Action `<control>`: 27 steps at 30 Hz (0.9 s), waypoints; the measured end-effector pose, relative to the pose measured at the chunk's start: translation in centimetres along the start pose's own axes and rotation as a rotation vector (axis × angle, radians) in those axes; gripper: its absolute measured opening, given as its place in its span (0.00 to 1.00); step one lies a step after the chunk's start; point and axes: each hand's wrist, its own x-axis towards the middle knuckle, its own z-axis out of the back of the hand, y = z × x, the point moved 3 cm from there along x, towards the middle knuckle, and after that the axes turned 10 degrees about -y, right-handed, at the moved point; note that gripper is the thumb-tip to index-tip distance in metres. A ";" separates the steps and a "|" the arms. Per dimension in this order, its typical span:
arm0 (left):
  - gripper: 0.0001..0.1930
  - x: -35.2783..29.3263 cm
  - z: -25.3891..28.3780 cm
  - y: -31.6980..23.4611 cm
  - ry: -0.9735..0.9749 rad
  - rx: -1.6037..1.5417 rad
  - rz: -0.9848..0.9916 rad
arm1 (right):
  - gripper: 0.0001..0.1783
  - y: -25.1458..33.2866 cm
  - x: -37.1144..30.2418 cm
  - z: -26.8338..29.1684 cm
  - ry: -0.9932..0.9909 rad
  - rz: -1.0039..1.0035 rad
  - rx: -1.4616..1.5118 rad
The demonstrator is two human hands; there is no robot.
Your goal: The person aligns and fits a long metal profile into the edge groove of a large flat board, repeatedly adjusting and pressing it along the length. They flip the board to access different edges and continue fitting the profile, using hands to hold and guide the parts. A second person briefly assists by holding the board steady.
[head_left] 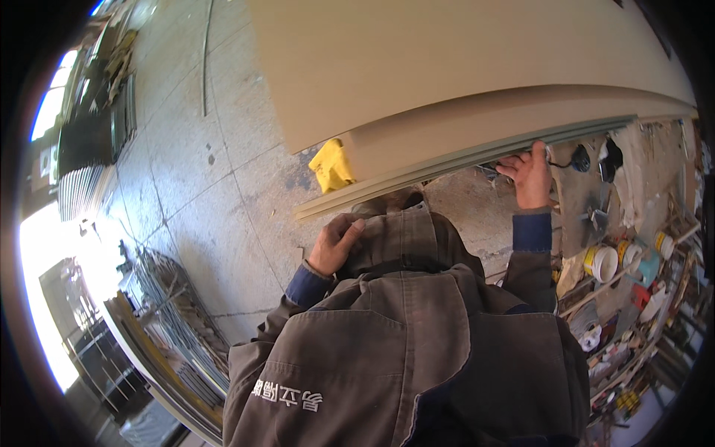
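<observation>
Person's two bare hands at a set of long, slender rails (477, 157), seen from above; the rails run side by side, rising obliquely from left of centre to the upper right, pale at the left end and grey-green toward the right; a broad beige panel (447, 48) fills the area beyond them. The right hand (530, 177) is at the rails' near edge, right of their middle, its thumb extended against that edge and its fingers partly bent below; how firmly it closes on the rails cannot be told. The left hand (337, 244) is below the rails' left end, apart from them, half closed, with the thumb laid along the bent fingers; no object shows in it, though the palm is hidden. A crumpled yellow cloth (331, 165) lies near the rails' left end; tiled grey floor (246, 127) extends to the left; pails (605, 264) stand amid clutter at the right; a brown jacket (357, 350) occupies the foreground.
</observation>
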 end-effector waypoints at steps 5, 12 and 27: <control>0.22 -1.1 1.9 2.5 -0.114 -0.478 0.137 | 0.33 0.0 -0.1 0.3 -0.026 -0.065 -0.085; 0.18 -0.4 5.2 2.2 -0.237 -0.701 -0.010 | 0.21 -0.2 -3.0 -2.8 -0.100 0.000 0.007; 0.22 2.3 14.5 9.0 -0.026 -0.216 0.018 | 0.23 -4.6 -9.3 -10.3 -0.121 0.038 -0.077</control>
